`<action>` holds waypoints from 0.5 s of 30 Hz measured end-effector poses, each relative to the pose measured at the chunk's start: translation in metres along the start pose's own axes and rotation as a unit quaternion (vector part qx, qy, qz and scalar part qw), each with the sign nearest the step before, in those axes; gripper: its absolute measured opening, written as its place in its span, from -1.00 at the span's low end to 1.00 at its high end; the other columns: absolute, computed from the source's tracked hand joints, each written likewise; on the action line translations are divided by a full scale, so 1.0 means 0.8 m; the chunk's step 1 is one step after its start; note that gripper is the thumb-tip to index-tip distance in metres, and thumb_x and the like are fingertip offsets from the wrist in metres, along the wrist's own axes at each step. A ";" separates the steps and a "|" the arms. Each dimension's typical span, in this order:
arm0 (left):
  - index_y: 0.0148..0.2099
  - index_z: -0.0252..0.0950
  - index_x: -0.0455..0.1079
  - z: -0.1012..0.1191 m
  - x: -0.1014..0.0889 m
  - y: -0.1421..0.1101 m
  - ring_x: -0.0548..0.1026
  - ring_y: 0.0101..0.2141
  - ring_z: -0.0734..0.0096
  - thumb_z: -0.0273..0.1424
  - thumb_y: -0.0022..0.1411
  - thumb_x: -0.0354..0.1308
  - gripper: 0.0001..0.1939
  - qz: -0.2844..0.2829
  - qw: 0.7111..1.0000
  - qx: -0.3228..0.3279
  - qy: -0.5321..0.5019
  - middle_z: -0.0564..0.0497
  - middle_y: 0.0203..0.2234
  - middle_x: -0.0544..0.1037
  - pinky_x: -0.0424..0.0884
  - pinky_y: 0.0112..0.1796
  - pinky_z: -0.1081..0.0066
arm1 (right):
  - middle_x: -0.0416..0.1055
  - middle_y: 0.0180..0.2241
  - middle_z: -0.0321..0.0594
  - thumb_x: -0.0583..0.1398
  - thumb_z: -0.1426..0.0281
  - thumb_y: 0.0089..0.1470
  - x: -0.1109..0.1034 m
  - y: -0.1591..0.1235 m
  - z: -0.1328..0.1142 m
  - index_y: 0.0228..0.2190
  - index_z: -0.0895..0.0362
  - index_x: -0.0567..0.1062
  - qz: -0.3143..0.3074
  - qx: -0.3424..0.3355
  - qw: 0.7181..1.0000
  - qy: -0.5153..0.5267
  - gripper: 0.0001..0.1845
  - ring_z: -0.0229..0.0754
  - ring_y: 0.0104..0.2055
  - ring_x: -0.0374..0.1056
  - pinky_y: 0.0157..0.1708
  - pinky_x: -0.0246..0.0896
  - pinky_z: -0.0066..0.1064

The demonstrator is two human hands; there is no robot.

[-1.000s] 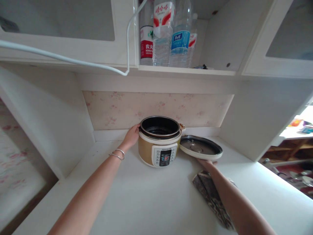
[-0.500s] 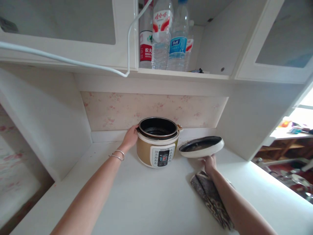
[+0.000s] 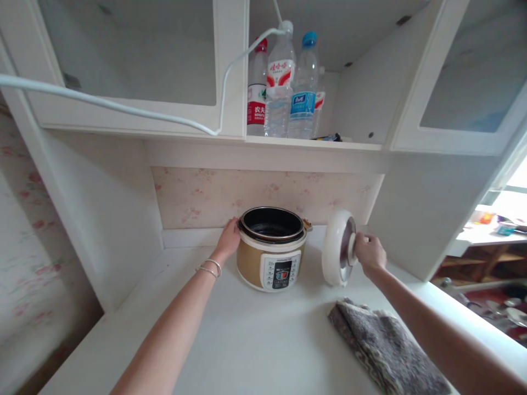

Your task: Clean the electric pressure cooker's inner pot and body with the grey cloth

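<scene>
A gold-and-white electric pressure cooker (image 3: 252, 264) stands without its lid against the back wall, its control panel facing me. Its dark inner pot (image 3: 272, 224) shows from above, and I see no food in it. My left hand (image 3: 229, 239) grips the cooker's left side at the upper rim; the fingertips are partly hidden behind it. To the right, my right hand (image 3: 371, 253) is closed round the knob of the white lid (image 3: 332, 249). The lid is held on edge, apart from the cooker, its outer face toward my right hand.
A folded grey-brown towel (image 3: 381, 343) lies on the white counter (image 3: 263, 340) below my right forearm. Overhead, several plastic bottles (image 3: 303, 101) stand in an open cabinet. A white cable (image 3: 135, 109) hangs across the cabinet front. Side panels bound the alcove.
My right hand has turned the lid from nearly flat, dark underside up, to upright on edge. It has moved slightly right. My left hand stays on the cooker; the view has tilted up.
</scene>
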State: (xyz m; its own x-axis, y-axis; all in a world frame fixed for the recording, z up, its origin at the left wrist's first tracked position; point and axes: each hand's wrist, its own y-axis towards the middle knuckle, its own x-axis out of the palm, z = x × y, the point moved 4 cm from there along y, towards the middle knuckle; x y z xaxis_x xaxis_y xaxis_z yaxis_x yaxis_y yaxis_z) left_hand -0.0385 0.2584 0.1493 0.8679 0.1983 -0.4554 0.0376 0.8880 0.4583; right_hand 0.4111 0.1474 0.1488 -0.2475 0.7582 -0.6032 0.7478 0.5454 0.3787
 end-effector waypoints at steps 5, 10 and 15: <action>0.20 -0.35 0.22 -0.010 0.006 0.005 0.16 0.22 0.28 -0.35 0.31 -0.13 -0.54 0.026 0.999 0.001 -0.039 -0.21 0.21 0.24 0.01 0.21 0.24 | 0.47 -0.19 0.05 -0.02 -0.05 0.07 -0.044 0.008 -0.108 -0.12 0.11 0.47 -0.006 -0.087 0.996 -0.031 -0.40 0.09 -0.15 0.38 -0.19 0.23 -0.17; 0.18 -0.29 0.27 -0.012 0.009 0.007 0.14 0.23 0.31 -0.42 0.27 -0.14 -0.54 0.018 0.997 0.044 -0.053 -0.10 0.20 0.27 -0.03 0.23 0.20 | 0.46 -0.15 0.04 -0.07 -0.07 0.12 -0.047 -0.002 -0.231 -0.04 0.16 0.42 -0.030 -0.250 0.967 -0.036 -0.34 0.07 -0.12 0.36 -0.13 0.19 -0.17; 0.31 -0.38 0.07 -0.020 0.010 0.008 -0.12 0.30 0.32 -0.38 0.27 -0.15 -0.43 0.010 0.998 -0.030 -0.050 -0.12 0.32 -0.02 -0.20 0.26 0.27 | 0.44 -0.13 0.17 -0.06 -0.07 0.12 0.002 -0.034 -0.326 -0.13 0.26 0.49 -0.084 -0.393 0.911 -0.092 -0.30 0.14 -0.08 0.35 -0.07 0.16 -0.13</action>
State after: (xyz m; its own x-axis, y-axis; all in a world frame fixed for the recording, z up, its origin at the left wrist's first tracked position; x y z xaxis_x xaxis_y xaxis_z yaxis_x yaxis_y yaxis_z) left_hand -0.0391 0.2725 0.1361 0.9132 0.1769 -0.3670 -0.0078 0.9083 0.4182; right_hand 0.2295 0.2267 0.3206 -0.1568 0.6074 -0.7788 0.0188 0.7902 0.6125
